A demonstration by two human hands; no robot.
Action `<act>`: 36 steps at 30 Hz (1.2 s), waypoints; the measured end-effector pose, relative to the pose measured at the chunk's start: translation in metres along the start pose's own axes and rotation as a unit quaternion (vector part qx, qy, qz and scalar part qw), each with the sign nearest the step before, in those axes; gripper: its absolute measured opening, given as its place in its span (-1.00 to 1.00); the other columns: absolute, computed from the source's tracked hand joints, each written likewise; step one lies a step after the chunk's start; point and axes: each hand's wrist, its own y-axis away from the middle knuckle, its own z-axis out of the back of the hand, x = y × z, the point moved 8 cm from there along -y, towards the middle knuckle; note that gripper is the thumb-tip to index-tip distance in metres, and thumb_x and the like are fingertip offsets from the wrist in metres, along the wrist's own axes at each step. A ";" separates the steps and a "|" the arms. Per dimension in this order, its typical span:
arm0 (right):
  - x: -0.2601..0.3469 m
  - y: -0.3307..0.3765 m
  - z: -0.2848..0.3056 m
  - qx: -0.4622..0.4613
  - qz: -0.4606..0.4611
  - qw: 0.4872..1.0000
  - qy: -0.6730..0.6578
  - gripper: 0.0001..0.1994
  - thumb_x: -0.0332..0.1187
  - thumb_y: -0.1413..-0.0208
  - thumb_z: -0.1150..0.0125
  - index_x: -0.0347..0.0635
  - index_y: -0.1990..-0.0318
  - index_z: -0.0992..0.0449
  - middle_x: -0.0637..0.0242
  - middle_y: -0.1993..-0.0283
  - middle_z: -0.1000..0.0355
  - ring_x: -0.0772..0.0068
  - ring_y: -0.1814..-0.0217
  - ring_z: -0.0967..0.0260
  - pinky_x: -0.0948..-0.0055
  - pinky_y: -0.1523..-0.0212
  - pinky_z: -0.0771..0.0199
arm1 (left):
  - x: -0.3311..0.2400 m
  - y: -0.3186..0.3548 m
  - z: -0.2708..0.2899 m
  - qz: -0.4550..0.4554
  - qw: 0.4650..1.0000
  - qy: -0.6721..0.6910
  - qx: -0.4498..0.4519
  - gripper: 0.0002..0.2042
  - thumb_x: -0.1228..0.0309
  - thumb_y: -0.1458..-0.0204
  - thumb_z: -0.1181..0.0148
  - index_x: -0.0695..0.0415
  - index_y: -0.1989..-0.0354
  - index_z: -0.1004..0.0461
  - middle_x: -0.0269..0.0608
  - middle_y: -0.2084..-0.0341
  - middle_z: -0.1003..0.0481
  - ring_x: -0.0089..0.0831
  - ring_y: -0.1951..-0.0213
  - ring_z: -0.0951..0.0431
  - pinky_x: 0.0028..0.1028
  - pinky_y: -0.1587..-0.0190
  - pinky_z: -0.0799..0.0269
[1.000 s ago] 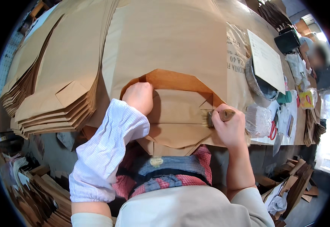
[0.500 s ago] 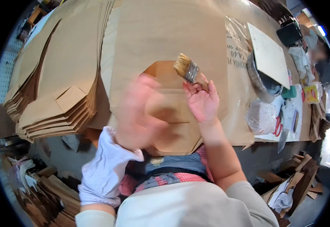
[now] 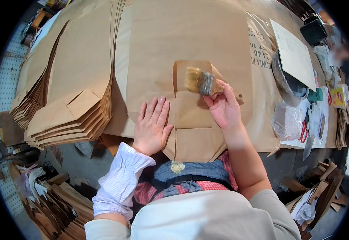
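A large brown paper bag [image 3: 158, 44] lies flat before me, its folded bottom end towards my body. My left hand [image 3: 152, 126] rests palm down on the left part of that folded end, fingers stretched out. In my right hand [image 3: 225, 108] is a paintbrush [image 3: 205, 82] with pale, slightly blurred bristles pointing left and a metal band, gripped by its wooden handle. The brush is over a raised paper flap [image 3: 190, 68] at the far side of the folded end; whether its bristles touch the paper I cannot tell.
Stacked folded paper bags [image 3: 66, 116] lie on the left. To the right, a white board [image 3: 292, 54] partly covers a round basin [image 3: 278, 74]. Nearby are red-handled scissors [image 3: 303, 131], a blade [image 3: 309, 146] and a plastic-wrapped bundle [image 3: 286, 120]. A person [image 3: 340, 56] is at the far right.
My left hand, blurred over the fold before, has come down flat on its left side. The fold's left flap now lies flatter. My right hand has turned the brush so its bristles point left.
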 end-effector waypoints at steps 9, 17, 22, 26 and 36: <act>-0.006 0.029 -0.007 -0.085 -0.076 0.967 0.227 -0.73 -0.27 -0.29 -0.04 -0.25 -0.01 -0.44 0.21 0.16 -0.50 0.42 0.14 -0.44 0.35 0.09 -0.50 | 0.009 -0.034 0.002 -0.086 0.995 -0.050 0.006 -0.35 0.10 -0.07 -0.05 0.26 -0.28 -0.19 0.13 -0.28 -0.15 0.01 -0.33 -0.08 -0.05 -0.36 0.10; 0.061 0.122 -0.124 0.191 0.146 0.527 0.815 -0.77 -0.48 0.08 -0.32 -0.26 0.20 -0.56 0.18 0.28 -0.51 0.22 0.35 -0.47 0.41 0.28 -0.52 | 0.006 -0.032 0.002 -0.063 0.996 -0.054 -0.014 -0.31 0.12 -0.01 -0.10 0.28 -0.28 -0.16 0.20 -0.28 -0.13 0.08 -0.32 -0.08 -0.04 -0.36 0.10; 0.023 0.145 -0.115 0.276 0.043 0.446 0.850 -0.70 -0.51 0.12 -0.32 -0.23 0.15 -0.51 0.22 0.19 -0.48 0.19 0.26 -0.48 0.34 0.31 -0.53 | 0.003 -0.035 0.000 -0.063 0.996 -0.061 -0.026 -0.31 0.12 -0.02 -0.11 0.26 -0.28 -0.16 0.17 -0.29 -0.12 0.05 -0.33 -0.07 -0.05 -0.36 0.12; 0.010 0.160 -0.113 0.285 0.087 0.484 0.822 -0.74 -0.47 0.05 -0.31 -0.22 0.15 -0.52 0.22 0.21 -0.48 0.19 0.28 -0.47 0.34 0.32 -0.52 | 0.004 -0.034 -0.001 -0.057 0.995 -0.073 -0.025 -0.32 0.11 -0.03 -0.10 0.26 -0.28 -0.16 0.15 -0.30 -0.12 0.02 -0.34 -0.07 -0.04 -0.37 0.14; -0.033 0.102 -0.157 0.331 0.146 0.571 0.737 -0.65 -0.46 0.13 -0.30 -0.27 0.10 -0.53 0.20 0.22 -0.49 0.17 0.24 -0.48 0.31 0.27 -0.51 | 0.032 -0.046 0.002 -0.110 0.981 0.155 -0.045 -0.60 0.36 -0.10 -0.11 0.25 -0.11 -0.40 0.16 -0.15 -0.33 0.03 -0.24 -0.25 -0.19 -0.28 -0.16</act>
